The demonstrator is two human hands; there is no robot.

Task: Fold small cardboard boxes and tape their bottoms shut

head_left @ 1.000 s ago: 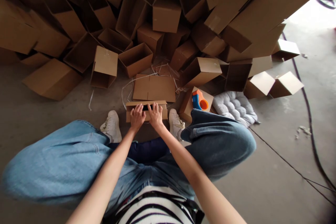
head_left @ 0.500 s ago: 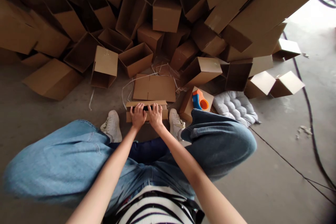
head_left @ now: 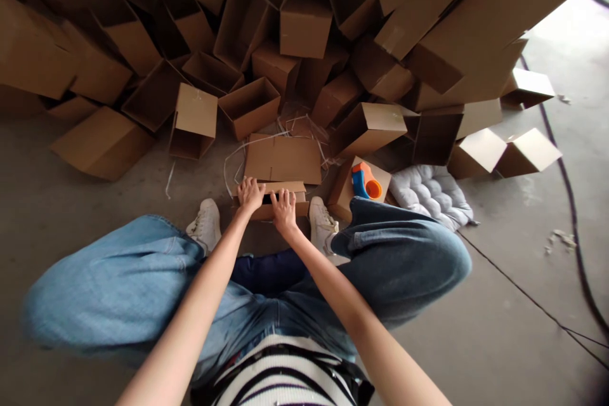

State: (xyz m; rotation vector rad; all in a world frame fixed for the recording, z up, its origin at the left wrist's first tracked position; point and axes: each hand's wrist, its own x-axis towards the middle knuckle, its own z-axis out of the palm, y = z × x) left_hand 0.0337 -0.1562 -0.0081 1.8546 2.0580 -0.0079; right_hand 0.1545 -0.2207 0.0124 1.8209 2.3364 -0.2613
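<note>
A small brown cardboard box [head_left: 299, 205] lies on the floor between my two white shoes. My left hand [head_left: 249, 194] rests on its top flap at the left, fingers spread and bent over the far edge. My right hand [head_left: 284, 209] lies flat on the box beside a dark gap in its top. A flattened cardboard sheet [head_left: 283, 159] lies just beyond the box. An orange and blue tape dispenser [head_left: 365, 181] sits on another box to the right of my right shoe.
A big heap of empty cardboard boxes [head_left: 304, 25] fills the far side. A white quilted cushion [head_left: 431, 193] lies at the right by my knee. White strapping [head_left: 233, 158] trails on the floor. Black cables [head_left: 571, 203] run along the right.
My left hand has slid forward and left to the box's far edge. The right hand stays put on the box. The view has shifted slightly.
</note>
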